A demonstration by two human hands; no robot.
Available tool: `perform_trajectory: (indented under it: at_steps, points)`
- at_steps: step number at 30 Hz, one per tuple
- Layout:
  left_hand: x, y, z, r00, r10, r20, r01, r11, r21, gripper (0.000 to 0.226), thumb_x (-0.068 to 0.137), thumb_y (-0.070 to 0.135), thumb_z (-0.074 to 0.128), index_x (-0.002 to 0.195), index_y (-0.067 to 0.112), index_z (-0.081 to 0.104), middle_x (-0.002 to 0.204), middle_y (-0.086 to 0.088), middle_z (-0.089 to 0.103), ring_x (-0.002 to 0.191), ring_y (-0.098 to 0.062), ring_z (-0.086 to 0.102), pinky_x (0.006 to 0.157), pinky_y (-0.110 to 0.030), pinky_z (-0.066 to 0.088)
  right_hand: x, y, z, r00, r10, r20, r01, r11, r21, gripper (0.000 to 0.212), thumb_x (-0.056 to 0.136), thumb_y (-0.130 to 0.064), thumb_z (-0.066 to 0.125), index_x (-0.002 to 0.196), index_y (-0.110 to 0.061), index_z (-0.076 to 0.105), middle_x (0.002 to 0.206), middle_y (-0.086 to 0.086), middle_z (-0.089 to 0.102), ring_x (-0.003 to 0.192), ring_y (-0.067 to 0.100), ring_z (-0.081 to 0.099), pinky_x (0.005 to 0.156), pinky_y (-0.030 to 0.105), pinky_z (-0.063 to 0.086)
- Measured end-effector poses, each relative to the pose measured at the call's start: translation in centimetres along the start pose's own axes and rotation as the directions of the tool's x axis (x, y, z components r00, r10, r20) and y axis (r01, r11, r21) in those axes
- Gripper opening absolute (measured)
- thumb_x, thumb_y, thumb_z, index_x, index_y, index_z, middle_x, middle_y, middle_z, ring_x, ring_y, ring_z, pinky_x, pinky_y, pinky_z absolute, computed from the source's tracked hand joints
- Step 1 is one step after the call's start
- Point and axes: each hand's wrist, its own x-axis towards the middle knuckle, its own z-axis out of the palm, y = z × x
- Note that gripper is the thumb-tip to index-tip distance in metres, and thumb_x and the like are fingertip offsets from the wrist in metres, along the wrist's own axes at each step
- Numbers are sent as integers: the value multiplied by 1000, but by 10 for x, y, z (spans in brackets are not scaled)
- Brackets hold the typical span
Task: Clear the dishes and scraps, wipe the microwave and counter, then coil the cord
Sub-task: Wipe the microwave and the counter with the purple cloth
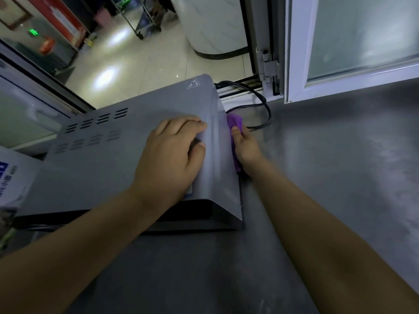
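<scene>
**Two hands on the microwave, one side being wiped**

Two hands work here. My left hand [174, 152] lies flat on top of the microwave [108, 159], fingers together and pressing down, gripping nothing. My right hand [246, 147] presses a purple cloth [234, 123] against the right side wall, thumb on top; the other fingers are hidden behind the cloth, so I cannot tell how they close.

The cord [260, 105] lies loose on the counter [328, 177] just behind my right hand, running from the back of the microwave. No dishes or scraps are visible.

I think the risks are these. If I push the cloth further back, it may catch the cord and drag it. If my left hand presses less, the microwave may slide on the smooth counter.
</scene>
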Motion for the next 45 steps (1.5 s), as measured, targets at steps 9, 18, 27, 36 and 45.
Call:
perform_trajectory:
  at_steps: [9, 18, 27, 36, 45]
  points:
    - [-3, 2, -2, 1000, 9, 6, -9, 1000, -5, 35, 87, 18, 43, 116, 9, 60, 122, -6, 59, 112, -24, 50, 97, -39, 40, -110, 21, -12, 998, 57, -26, -56, 998, 29, 41, 98, -29, 45, 137, -18, 47, 126, 3, 59, 116, 18, 54, 100, 33, 43]
    - [-4, 5, -4, 1000, -6, 21, 6, 1000, -9, 38, 87, 18, 39, 118, 9, 58, 124, -6, 58, 113, -25, 48, 98, -41, 38, -179, 42, -20, 998, 66, -6, -66, 998, -19, 42, 96, -28, 48, 138, -29, 44, 127, -16, 52, 117, 2, 48, 98, 17, 36]
    - [-3, 1, 0, 1000, -5, 21, 5, 1000, -6, 38, 88, 19, 40, 119, 9, 58, 124, -6, 58, 112, -24, 48, 96, -39, 38, -89, 27, -8, 980, 179, -82, -191, 965, -178, 40, 99, -34, 38, 128, -12, 53, 118, 17, 61, 109, 35, 56, 94, 41, 45]
    - [2, -6, 2, 1000, 9, 26, -8, 1000, -14, 36, 87, 21, 43, 119, 12, 58, 123, -3, 58, 111, -22, 49, 95, -38, 39, 10, -11, 3, 983, 164, -77, -182, 908, -377, 45, 100, -34, 31, 119, 1, 53, 122, 26, 56, 113, 40, 51, 99, 42, 39]
    - [3, -4, -1, 1000, 8, 19, -8, 1000, -17, 37, 86, 21, 42, 117, 12, 60, 122, -3, 59, 110, -24, 51, 95, -38, 39, -23, -58, 12, 999, -18, -28, 19, 999, 39, 39, 98, -36, 41, 131, -21, 55, 125, 4, 62, 114, 21, 57, 102, 43, 44]
